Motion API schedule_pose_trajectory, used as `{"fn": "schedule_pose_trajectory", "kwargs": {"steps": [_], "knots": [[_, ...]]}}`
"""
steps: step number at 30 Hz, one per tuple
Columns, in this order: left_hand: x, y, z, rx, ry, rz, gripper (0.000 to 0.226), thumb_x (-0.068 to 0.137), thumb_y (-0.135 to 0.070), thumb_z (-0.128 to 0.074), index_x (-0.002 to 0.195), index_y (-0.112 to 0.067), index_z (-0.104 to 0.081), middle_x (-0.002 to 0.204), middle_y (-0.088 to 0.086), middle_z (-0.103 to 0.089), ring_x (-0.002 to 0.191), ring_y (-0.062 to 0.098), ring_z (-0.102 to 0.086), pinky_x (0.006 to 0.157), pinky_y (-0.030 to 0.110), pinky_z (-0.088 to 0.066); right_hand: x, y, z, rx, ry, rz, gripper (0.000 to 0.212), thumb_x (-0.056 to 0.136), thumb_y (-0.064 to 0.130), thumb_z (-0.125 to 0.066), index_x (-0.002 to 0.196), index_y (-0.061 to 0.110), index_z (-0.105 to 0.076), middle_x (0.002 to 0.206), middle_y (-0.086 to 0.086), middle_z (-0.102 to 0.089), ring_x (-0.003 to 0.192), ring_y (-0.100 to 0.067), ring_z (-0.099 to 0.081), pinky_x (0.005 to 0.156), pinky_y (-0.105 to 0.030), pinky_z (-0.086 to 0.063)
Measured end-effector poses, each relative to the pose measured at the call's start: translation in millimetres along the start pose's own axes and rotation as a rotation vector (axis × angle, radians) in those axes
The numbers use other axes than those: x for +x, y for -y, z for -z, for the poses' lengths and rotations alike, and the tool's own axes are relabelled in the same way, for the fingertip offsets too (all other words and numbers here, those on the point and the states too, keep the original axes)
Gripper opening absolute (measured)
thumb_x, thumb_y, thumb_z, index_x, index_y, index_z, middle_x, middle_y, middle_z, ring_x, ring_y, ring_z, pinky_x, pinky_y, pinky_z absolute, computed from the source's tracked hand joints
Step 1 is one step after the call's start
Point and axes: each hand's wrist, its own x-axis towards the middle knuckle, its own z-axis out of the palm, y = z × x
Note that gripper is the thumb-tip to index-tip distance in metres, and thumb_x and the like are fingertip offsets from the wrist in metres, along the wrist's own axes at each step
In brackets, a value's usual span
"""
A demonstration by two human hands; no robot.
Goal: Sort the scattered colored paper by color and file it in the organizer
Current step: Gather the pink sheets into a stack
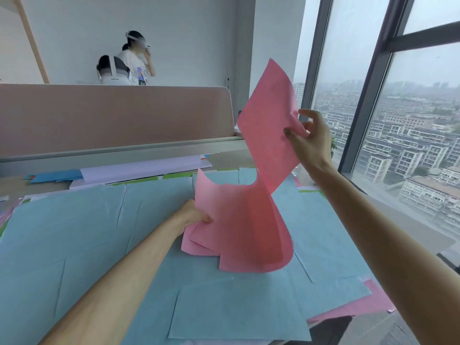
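Several light blue paper sheets [87,232] cover most of the desk. My left hand [193,215] grips the left edge of a small bundle of pink sheets [236,235] held above them. My right hand [310,138] is raised at the upper right and pinches a single pink sheet [270,125] by its right edge; that sheet curves down toward the bundle. More pink paper [368,305] pokes out under the blue sheets at the lower right, and green edges [139,181] show at the back. No organizer is in view.
A stack of white and pale lilac paper [139,170] and a darker blue sheet [57,176] lie at the back, by the pinkish desk divider [112,115]. A large window [398,120] runs along the right. Two people stand beyond the divider.
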Motion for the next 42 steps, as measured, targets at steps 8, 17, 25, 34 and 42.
{"fn": "schedule_pose_trajectory", "kwargs": {"steps": [8,17,25,34,42], "knots": [[0.3,1.5,5.9,0.008,-0.046,0.041,0.054,0.071,-0.009,-0.077,0.118,-0.005,-0.05,0.112,0.01,-0.062,0.1,0.026,-0.062,0.078,0.032,-0.052,-8.9,-37.5,0.3,0.273,-0.065,-0.394,0.03,0.076,0.013,-0.067,0.105,0.019,-0.06,0.093,0.001,-0.065,0.077,-0.013,-0.063,0.063,-0.024,-0.052],[9.7,0.2,-2.6,0.008,-0.242,0.01,0.046,0.093,-0.022,-0.053,0.131,0.001,-0.041,0.114,0.008,-0.05,0.099,0.021,-0.047,0.081,0.026,-0.035,-63.7,-119.6,-12.6,-0.191,0.426,-0.628,0.048,0.076,0.021,-0.063,0.118,0.01,-0.042,0.099,-0.011,-0.058,0.079,-0.022,-0.056,0.051,-0.027,-0.042],[14.1,-2.3,1.7,0.017,-0.221,0.043,0.055,0.085,-0.022,-0.064,0.13,0.0,-0.04,0.129,0.015,-0.052,0.113,0.028,-0.052,0.09,0.033,-0.044,-44.3,-105.2,-6.5,-0.94,0.899,-0.463,0.078,0.081,0.067,-0.056,0.135,0.012,-0.047,0.141,-0.011,-0.042,0.127,-0.029,-0.043,0.095,-0.035,-0.04],[8.7,-12.4,-7.0,0.043,-0.131,0.043,0.061,0.091,-0.024,-0.06,0.14,-0.002,-0.031,0.14,0.009,-0.043,0.121,0.023,-0.045,0.093,0.026,-0.035,-67.2,-123.1,-32.0,-0.727,0.766,-0.432,0.064,0.097,0.048,-0.043,0.139,0.0,-0.032,0.138,-0.019,-0.046,0.122,-0.033,-0.049,0.093,-0.033,-0.039],[7.9,-24.4,-21.4,0.102,-0.082,-0.078,0.057,0.087,-0.02,-0.065,0.133,-0.004,-0.036,0.134,0.007,-0.047,0.12,0.023,-0.048,0.091,0.028,-0.04,-60.7,-116.7,-34.6,-0.316,0.647,-0.517,0.057,0.097,0.033,-0.052,0.139,-0.003,-0.037,0.128,-0.015,-0.051,0.116,-0.03,-0.053,0.096,-0.035,-0.042]]}}
